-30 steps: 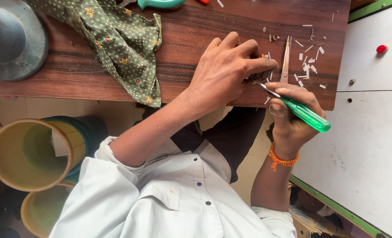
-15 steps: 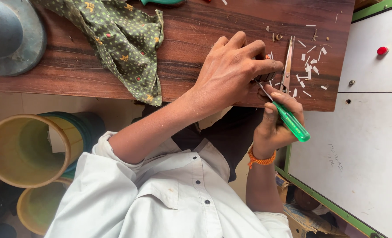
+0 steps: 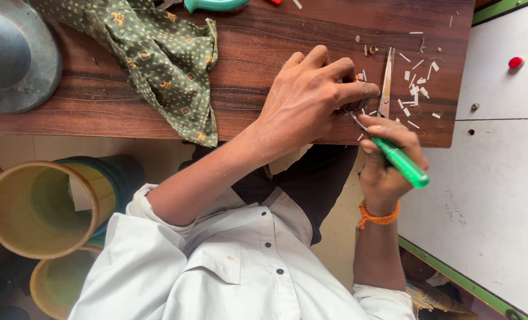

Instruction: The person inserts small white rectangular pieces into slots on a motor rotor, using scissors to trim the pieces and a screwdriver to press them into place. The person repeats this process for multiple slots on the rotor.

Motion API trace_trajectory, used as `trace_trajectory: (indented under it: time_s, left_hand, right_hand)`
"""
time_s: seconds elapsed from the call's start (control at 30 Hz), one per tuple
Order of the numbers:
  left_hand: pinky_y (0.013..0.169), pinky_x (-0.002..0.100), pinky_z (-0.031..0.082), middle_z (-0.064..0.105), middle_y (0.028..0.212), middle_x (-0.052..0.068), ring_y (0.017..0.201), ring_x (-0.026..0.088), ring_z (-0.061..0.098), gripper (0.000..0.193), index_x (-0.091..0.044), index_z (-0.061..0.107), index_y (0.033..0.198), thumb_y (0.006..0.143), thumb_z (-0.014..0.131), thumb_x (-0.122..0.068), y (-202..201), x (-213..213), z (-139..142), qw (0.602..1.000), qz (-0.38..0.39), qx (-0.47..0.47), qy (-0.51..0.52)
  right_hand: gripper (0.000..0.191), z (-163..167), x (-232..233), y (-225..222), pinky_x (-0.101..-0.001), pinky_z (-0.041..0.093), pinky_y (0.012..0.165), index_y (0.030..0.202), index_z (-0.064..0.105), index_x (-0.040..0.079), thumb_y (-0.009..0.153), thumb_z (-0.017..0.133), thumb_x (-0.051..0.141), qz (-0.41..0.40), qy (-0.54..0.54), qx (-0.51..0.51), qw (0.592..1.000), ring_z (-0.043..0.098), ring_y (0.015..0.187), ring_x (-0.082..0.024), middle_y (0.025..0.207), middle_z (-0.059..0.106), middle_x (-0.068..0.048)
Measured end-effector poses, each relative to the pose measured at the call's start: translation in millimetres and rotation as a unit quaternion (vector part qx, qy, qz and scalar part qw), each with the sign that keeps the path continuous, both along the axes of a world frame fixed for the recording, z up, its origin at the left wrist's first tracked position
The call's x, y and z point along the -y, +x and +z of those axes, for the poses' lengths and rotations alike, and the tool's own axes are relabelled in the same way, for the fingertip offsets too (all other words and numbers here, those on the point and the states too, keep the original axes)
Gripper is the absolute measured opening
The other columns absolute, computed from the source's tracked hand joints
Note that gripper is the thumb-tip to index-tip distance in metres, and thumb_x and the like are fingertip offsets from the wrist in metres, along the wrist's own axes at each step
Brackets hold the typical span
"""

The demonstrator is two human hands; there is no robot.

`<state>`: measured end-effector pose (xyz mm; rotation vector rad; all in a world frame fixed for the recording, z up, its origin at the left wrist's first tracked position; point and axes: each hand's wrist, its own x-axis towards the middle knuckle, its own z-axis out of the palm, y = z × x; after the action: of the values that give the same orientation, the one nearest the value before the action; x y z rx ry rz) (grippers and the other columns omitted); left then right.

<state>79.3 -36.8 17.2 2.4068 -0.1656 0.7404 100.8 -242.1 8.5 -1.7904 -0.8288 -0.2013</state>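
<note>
1. At the bottom of the frame is the person's white shirt (image 3: 240,272) with dark buttons. Both arms reach up from it toward the table.
2. The right hand (image 3: 385,160), at the middle right, wears an orange band (image 3: 377,216) on the wrist. Its fingers are curled tight around a green-handled tool (image 3: 401,163).
3. The tool is long and thin. Its green handle points to the lower right, and its thin metal tip points to the upper left, toward the other hand.
4. The left hand (image 3: 311,101) lies palm down in the middle of the frame. Its fingers bend over a small dark thing (image 3: 354,105) and press it on the table. Most of that thing is hidden, so I cannot tell what it is.
5. Just beside the left hand's fingertips lies a pair of thin metal scissors (image 3: 386,80), standing straight up and down in the frame.
6. Little white scraps (image 3: 416,89) lie near the scissors.
7. The brown wooden table (image 3: 258,53) fills the top of the frame. A green patterned cloth (image 3: 163,59) lies at its upper left.
8. A grey round thing (image 3: 12,59) sits at the far upper left.
9. Yellow tubes (image 3: 35,207) stand at the lower left, below the table.
10. A white cabinet (image 3: 501,178) with a red button (image 3: 516,61) is at the right.
</note>
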Motion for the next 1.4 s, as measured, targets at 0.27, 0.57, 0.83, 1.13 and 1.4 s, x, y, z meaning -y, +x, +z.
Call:
trace_trajectory:
  time_s: [0.27, 0.57, 0.83, 1.13, 1.4]
  left_hand:
    - [0.087, 0.038, 0.048, 0.062, 0.111, -0.002, 0.105, 0.022, 0.055, 0.059, -0.032, 0.061, 0.140, 0.087, 0.087, -0.035, 3.5, -10.6, -12.1, 0.997, -0.047, 0.000, 0.056]
    - [0.087, 0.036, 0.047, 0.068, 0.130, -0.011, 0.094, 0.021, 0.050, 0.101, -0.031, 0.022, 0.164, 0.082, 0.075, -0.004, -0.6, -54.6, -13.9, 0.990, -0.119, 0.018, 0.069]
    - [0.098, 0.037, 0.050, 0.069, 0.136, -0.001, 0.106, 0.024, 0.059, 0.084, -0.022, 0.055, 0.151, 0.074, 0.081, -0.001, 2.8, -67.7, -9.7, 0.991, -0.123, 0.014, 0.056]
    - [0.097, 0.042, 0.048, 0.070, 0.128, 0.002, 0.107, 0.027, 0.059, 0.078, -0.015, 0.062, 0.144, 0.070, 0.083, -0.001, -0.4, -68.2, 6.8, 0.986, -0.122, -0.074, 0.089]
    - [0.102, 0.042, 0.044, 0.067, 0.134, 0.003, 0.117, 0.028, 0.055, 0.067, -0.016, 0.059, 0.142, 0.082, 0.084, -0.002, -13.4, -54.9, -7.1, 0.996, -0.051, -0.060, 0.041]
  right_hand:
    - [0.025, -25.2, 9.2, 6.6, -0.0259, 0.054, 0.062, 0.112, 0.059, 0.005, 0.107, 0.072, 0.026, 0.003, 0.161, -0.053, 0.985, 0.066, 0.069, -0.014, 0.091, 0.070, -0.010]
    - [0.050, 0.8, 12.0, 84.3, -0.0272, 0.044, 0.055, 0.090, 0.068, -0.007, 0.108, 0.071, 0.040, -0.104, -0.297, -0.263, 0.912, 0.056, 0.061, -0.012, 0.073, 0.065, -0.012]
    - [0.023, -5.4, 53.2, 90.6, -0.0218, 0.051, 0.062, 0.108, 0.072, -0.004, 0.108, 0.066, 0.018, -0.162, -0.121, -0.196, 0.960, 0.065, 0.071, -0.008, 0.084, 0.072, -0.006]
    - [0.015, -8.2, 115.7, 84.3, -0.0233, 0.054, 0.072, 0.106, 0.071, -0.004, 0.111, 0.063, 0.007, -0.235, -0.098, -0.121, 0.960, 0.069, 0.082, -0.011, 0.090, 0.073, -0.007]
    - [0.024, -29.2, 104.1, 42.0, -0.0267, 0.056, 0.074, 0.108, 0.068, -0.004, 0.119, 0.065, 0.016, -0.177, 0.005, -0.075, 0.981, 0.069, 0.082, -0.014, 0.091, 0.069, -0.008]
